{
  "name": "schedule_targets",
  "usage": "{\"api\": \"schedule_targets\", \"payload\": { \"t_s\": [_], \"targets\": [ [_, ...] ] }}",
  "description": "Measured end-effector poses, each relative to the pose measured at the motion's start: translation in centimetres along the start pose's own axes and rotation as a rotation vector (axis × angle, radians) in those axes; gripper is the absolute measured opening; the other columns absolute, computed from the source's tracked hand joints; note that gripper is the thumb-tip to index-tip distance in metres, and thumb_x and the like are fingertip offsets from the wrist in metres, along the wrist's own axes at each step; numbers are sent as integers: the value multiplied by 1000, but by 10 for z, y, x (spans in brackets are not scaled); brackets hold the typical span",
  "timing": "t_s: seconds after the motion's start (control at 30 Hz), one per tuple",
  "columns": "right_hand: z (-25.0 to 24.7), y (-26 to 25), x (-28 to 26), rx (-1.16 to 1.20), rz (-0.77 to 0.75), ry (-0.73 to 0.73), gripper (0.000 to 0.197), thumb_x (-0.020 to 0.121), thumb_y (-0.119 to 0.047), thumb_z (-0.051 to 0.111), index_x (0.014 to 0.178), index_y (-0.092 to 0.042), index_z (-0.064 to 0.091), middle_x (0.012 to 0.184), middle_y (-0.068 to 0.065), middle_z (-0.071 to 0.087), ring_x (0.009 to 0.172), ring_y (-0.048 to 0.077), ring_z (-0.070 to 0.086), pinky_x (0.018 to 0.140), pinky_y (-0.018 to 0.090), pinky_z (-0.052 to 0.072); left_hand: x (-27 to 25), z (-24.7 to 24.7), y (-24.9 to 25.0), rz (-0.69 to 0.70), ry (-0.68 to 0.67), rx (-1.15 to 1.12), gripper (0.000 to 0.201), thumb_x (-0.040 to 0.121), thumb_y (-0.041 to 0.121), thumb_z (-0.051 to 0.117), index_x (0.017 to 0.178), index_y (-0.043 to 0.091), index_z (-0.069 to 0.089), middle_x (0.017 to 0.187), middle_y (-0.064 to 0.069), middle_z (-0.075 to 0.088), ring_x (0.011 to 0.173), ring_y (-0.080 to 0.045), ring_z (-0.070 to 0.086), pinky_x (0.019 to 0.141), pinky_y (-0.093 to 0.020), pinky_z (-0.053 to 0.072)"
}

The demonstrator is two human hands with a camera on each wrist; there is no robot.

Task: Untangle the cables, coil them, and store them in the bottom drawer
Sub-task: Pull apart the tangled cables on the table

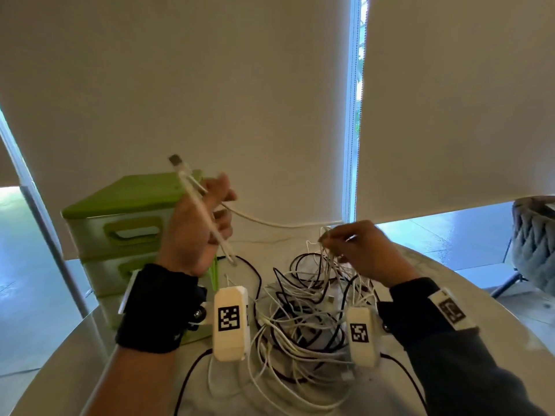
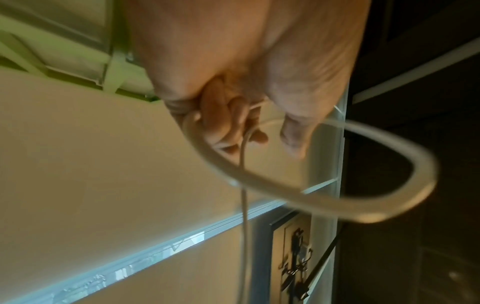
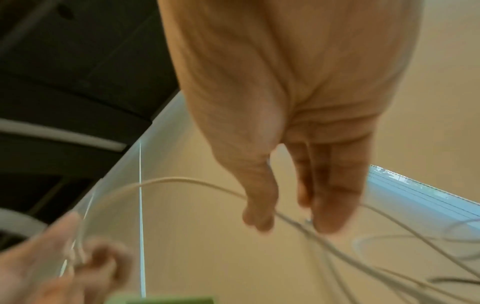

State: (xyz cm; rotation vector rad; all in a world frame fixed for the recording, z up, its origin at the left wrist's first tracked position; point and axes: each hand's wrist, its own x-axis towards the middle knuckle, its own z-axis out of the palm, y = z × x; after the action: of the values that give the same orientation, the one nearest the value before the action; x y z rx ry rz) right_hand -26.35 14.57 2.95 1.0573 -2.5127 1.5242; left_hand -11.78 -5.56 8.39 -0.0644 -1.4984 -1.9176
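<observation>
Hands are up over the table [image 1: 450,283], 1 on each side of a big mess of wires. The left hand [image 1: 196,223] is lifted highest, with its fingers curled round a white cable [image 1: 200,210]. In the left wrist view those fingers [image 2: 221,123] are wrapped tight on the cable, which bends out into a wide loop [image 2: 363,205]. The cable's stiff end runs in a long slant, from low by the wrist up and away to the left. Its metal plug [image 1: 175,160] is at the very top, pointing up toward the white blind [image 1: 210,85]. From the fist, the rest of this cable sags across to the right hand [image 1: 360,250].

The right hand is lower and nearer the pile. Its thumb and fingertips pinch a few thin white strands [image 1: 326,235] and lift them. In the right wrist view the fingers [image 3: 335,195] point down, quite straight, with thin wires [image 3: 324,236] passing under them. That view is blurry.

Below both hands sits the tangle of cables [image 1: 300,313], white and black ones looped over each other on the pale round table.

A green drawer unit [image 1: 126,232] stands on the table to the left, behind the left hand. Its drawers have cut-out handles, and the ones that show look closed. The bottom drawer is mostly hidden by the left wrist.
</observation>
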Motion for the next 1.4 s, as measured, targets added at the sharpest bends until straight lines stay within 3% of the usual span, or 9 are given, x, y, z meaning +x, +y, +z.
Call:
{"api": "schedule_targets", "payload": {
  "t_s": [0.13,0.2,0.3,0.43,0.67,0.77,0.93,1.13,1.4],
  "targets": [
    [-13,-24,-8,371,-45,82,9,86,-8,69,91,-11,76,85,15,74,75,21,72,78,29,59,-7,19,-27,-148,-159,109,18,79,27,61,66,16,57,63,-2,57,35,-4,27,38,-17,14],
    [-11,-38,-14,436,-120,57,11,87,-7,67,94,-6,75,85,17,73,78,26,72,78,33,60,-11,33,-43,-192,-252,163,4,85,19,61,86,15,63,62,-2,55,38,-6,29,39,-16,16],
    [-7,-50,-21,475,-246,54,11,87,-5,66,95,-3,74,84,18,73,78,31,71,76,35,60,-17,47,-68,-128,-322,435,35,90,7,61,122,21,58,63,6,56,42,-3,40,39,-15,29],
    [-11,-52,-21,492,-222,14,20,86,-3,67,105,-9,71,93,14,72,82,26,72,76,33,60,-11,47,-73,-22,-140,539,13,95,14,56,91,16,67,62,3,54,42,-3,42,40,-13,31],
    [-12,-3,-17,-382,291,-462,62,69,-44,83,124,-31,58,104,-7,62,75,10,60,66,22,50,34,38,-26,-21,-124,507,25,101,15,45,81,11,60,67,-3,54,32,-3,27,34,-13,20],
    [1,9,-19,-519,314,-574,72,68,-42,83,132,-31,54,133,-4,55,111,18,56,94,31,48,46,40,-6,-38,-102,510,25,100,17,46,81,12,60,64,1,58,33,-6,24,36,-14,18],
    [20,30,-13,-674,282,-669,41,72,-32,81,110,-19,71,112,2,70,98,20,65,90,35,52,50,37,10,-33,-59,532,25,100,18,47,81,13,61,66,-1,58,34,-6,24,38,-15,17],
    [-17,26,-5,-297,72,-194,7,79,-22,76,76,-23,70,60,-14,61,46,-7,53,51,7,41,56,26,24,8,15,553,24,100,20,48,82,16,62,74,-5,59,35,-6,25,37,-15,19],
    [-39,26,-1,-183,0,96,13,78,-20,78,90,-17,75,73,-9,63,68,1,56,61,14,38,69,25,44,135,143,553,24,101,20,48,81,17,60,77,-7,60,31,-4,26,35,-14,21]
  ]
}}
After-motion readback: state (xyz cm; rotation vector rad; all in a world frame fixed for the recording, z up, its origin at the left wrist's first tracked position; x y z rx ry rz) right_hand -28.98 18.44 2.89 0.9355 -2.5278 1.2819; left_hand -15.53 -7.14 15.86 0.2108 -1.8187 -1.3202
